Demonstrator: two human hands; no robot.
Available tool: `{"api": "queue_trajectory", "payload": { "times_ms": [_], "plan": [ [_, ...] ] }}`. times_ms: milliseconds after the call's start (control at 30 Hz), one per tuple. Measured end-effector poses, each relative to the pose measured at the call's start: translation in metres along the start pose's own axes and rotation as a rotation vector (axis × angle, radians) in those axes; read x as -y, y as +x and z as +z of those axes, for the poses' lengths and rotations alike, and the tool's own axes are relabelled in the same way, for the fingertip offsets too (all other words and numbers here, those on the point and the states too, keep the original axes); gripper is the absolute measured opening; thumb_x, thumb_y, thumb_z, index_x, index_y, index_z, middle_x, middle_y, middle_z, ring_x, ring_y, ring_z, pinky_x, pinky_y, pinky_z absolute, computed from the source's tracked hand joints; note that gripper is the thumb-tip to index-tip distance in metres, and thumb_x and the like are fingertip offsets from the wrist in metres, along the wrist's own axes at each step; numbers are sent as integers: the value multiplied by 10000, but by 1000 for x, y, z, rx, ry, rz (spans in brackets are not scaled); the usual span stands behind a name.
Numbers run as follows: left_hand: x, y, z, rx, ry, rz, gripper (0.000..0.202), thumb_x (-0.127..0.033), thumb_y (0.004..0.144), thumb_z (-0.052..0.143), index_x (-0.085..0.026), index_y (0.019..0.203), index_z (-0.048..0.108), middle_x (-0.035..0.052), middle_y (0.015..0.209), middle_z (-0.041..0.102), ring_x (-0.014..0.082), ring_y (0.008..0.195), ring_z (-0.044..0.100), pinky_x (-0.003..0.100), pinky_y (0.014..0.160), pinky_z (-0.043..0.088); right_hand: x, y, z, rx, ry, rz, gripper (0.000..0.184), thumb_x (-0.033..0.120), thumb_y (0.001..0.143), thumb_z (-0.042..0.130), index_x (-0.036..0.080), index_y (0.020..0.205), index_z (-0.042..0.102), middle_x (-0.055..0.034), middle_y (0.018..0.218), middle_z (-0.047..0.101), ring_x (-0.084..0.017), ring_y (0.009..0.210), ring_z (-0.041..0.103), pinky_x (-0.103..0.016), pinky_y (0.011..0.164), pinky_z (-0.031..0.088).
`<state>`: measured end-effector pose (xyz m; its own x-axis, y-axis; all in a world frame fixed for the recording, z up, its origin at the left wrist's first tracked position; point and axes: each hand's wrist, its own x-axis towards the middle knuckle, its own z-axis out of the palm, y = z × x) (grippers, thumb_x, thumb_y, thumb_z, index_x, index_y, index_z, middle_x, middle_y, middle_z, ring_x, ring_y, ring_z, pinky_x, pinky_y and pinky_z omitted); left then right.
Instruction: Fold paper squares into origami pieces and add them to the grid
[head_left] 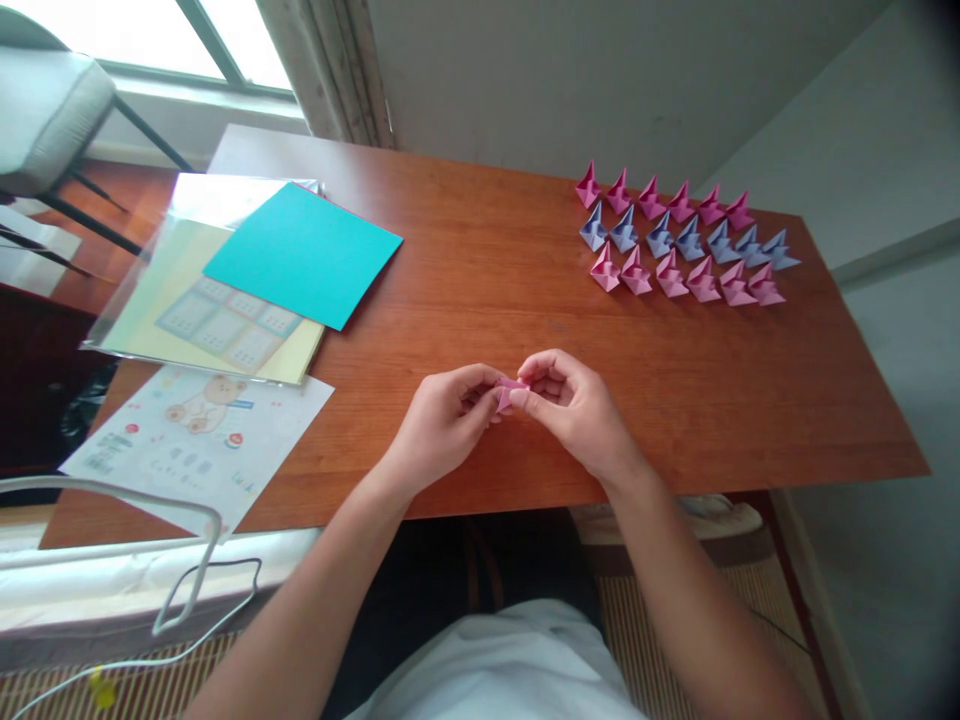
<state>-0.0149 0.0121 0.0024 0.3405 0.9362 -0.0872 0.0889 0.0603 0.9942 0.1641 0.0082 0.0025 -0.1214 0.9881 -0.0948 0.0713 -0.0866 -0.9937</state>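
A small folded piece of pink paper (pixel 505 396) is pinched between my two hands, just above the near part of the wooden table. My left hand (pixel 451 412) grips its left side with thumb and fingers. On its right side, the thumb and fingertips of my right hand (pixel 574 408) close on it. My fingers cover much of the paper, so its full shape is hidden. At the back right stand three rows of folded paper figures: dark pink ones (pixel 649 198), lavender ones (pixel 659 236) and lighter pink ones (pixel 703 280).
To the left, a turquoise paper sheet (pixel 304 255) lies on a clear plastic pack of yellowish paper (pixel 187 255). A sheet printed with a bear (pixel 225 450) rests nearer me. The wooden table (pixel 465 270) ends close to my body. A chair (pixel 52 110) stands beyond its left side.
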Motion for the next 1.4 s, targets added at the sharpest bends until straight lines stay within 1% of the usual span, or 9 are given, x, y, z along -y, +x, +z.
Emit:
{"api": "queue_trajectory", "payload": {
  "times_ms": [167,367,467,633,800,1000,1133,1267,1400],
  "plan": [
    [-2,0,-1,-11,-38,-23,198,-317,936,639,-145,933,737,51,776,711,153,690,646,240,619,512,-2,0,3,14,48,20,178,341,827,798,219,902,692,-16,892,724,-166,824,705,-315,774,612],
    [-7,0,-1,-31,-89,-46,212,-330,928,650,-144,895,745,40,752,695,147,684,630,235,625,510,-2,-2,6,-12,109,11,170,336,825,805,219,891,699,-11,872,736,-168,822,716,-317,776,619],
    [-8,0,-1,-27,-111,-56,228,-351,918,681,-138,906,761,44,765,708,145,697,636,226,627,511,-2,-3,5,-12,138,5,149,315,829,806,222,894,710,-11,876,745,-165,822,721,-309,772,618],
    [-8,1,-3,-42,-205,-78,293,-408,946,666,-143,979,787,50,809,741,133,718,648,204,634,522,-3,-2,4,-50,147,-27,150,309,825,818,234,921,733,-6,896,753,-158,839,719,-290,793,611],
    [-7,1,-3,-88,-273,-116,247,-379,909,731,-156,985,804,43,819,766,117,714,659,183,631,518,-4,-3,6,-67,163,-44,143,304,843,806,252,957,738,-1,932,757,-161,864,724,-296,823,611],
    [-6,1,-2,-116,-271,-99,211,-364,875,773,-171,943,821,26,776,765,105,686,651,176,623,517,-2,-2,8,-55,207,-37,119,268,839,812,260,929,734,14,902,740,-145,863,709,-272,811,596],
    [-7,0,-1,-138,-285,-114,221,-375,857,790,-168,931,818,31,791,774,108,679,659,181,615,523,-1,-1,8,-59,234,-6,118,256,830,820,252,910,732,18,887,735,-137,842,701,-264,795,585],
    [-10,0,1,-142,-287,-119,250,-397,877,766,-155,924,812,41,792,771,114,697,667,186,632,534,-1,-1,9,-85,221,11,112,262,826,817,239,893,730,10,868,740,-147,813,699,-282,777,577],
    [-10,1,3,-142,-303,-124,272,-383,792,847,-150,924,802,46,809,779,125,715,682,197,649,547,-1,0,11,-93,194,24,140,295,812,830,224,871,725,-4,845,743,-163,783,703,-308,760,581]
  ]
}}
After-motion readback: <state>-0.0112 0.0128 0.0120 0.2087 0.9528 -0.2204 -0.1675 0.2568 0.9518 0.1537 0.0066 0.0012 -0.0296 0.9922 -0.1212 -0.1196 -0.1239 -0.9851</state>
